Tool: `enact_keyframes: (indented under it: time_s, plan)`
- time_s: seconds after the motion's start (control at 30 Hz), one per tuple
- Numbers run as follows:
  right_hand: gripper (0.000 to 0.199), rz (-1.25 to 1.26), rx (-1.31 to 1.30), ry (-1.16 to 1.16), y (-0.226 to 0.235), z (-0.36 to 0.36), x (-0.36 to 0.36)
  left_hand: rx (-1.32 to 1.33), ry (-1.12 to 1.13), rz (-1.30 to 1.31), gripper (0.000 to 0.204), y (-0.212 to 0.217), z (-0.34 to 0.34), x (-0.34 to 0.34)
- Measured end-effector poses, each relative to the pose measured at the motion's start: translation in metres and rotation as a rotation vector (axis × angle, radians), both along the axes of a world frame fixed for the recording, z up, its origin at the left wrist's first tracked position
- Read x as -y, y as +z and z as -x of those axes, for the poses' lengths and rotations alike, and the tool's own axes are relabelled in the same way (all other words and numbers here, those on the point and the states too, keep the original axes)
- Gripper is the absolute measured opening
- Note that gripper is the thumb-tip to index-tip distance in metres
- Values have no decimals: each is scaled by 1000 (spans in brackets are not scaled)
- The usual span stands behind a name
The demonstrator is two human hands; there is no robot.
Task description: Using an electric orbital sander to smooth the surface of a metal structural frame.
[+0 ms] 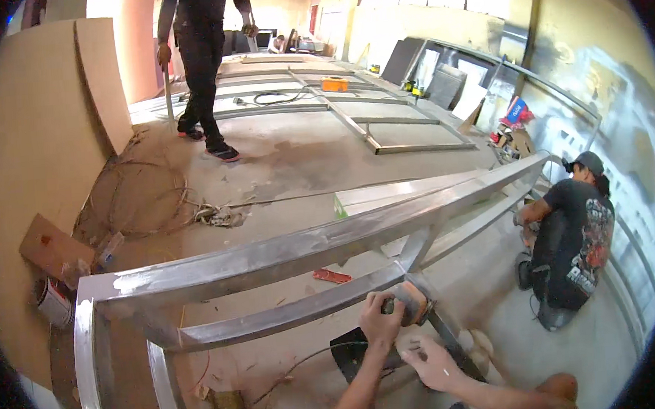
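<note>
My left hand [381, 320] grips a power sander [412, 303] with an orange and dark body. The tool rests against the metal frame [270, 254], near where a lower rail meets a slanting crosspiece. Just below and to the right of it, my right hand [432, 363] is apart from the tool. Its fingers are curled together, and whatever may be between them is too small to make out. The frame's bare, shiny tubes run from the near left to the far right. A red tool or handle [332, 276] lies on the floor behind the lower rail.
A person [573, 240] crouches at the right by the frame's far end. Another person [200, 69] stands at the far left. A large metal grid [405, 119] lies on the floor beyond. Cables [144, 187], a can [53, 301] and board panels [36, 164] are at the left.
</note>
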State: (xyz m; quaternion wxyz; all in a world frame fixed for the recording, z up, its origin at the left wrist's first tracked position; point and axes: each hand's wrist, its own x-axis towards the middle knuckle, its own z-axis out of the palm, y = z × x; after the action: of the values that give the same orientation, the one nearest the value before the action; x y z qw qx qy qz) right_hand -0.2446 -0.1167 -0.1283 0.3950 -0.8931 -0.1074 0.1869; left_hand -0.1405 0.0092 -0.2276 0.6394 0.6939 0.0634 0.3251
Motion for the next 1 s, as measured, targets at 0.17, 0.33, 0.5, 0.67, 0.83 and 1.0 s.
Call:
enact_keyframes:
  time_s: [0.17, 0.33, 0.5, 0.67, 0.83, 1.0]
  plan:
    - [51, -286, 234, -232, 27, 8, -41, 42, 33, 52, 19, 60, 5, 2]
    - [54, -297, 350, -397, 44, -10, -47, 98, -108, 265, 18, 119, 20, 7]
    - [47, -290, 755, -333, 56, -25, -31, 129, -341, 226, 27, 151, 32, 15]
    - [44, -384, 725, -460, 78, -55, 16, 199, -493, 211, 50, 193, 66, 37]
    - [45, -390, 665, -546, 109, -57, 48, 338, -442, 74, 58, 215, 74, 57]
    - [47, -509, 534, -582, 130, -89, 82, 384, -485, 45, 62, 214, 47, 80]
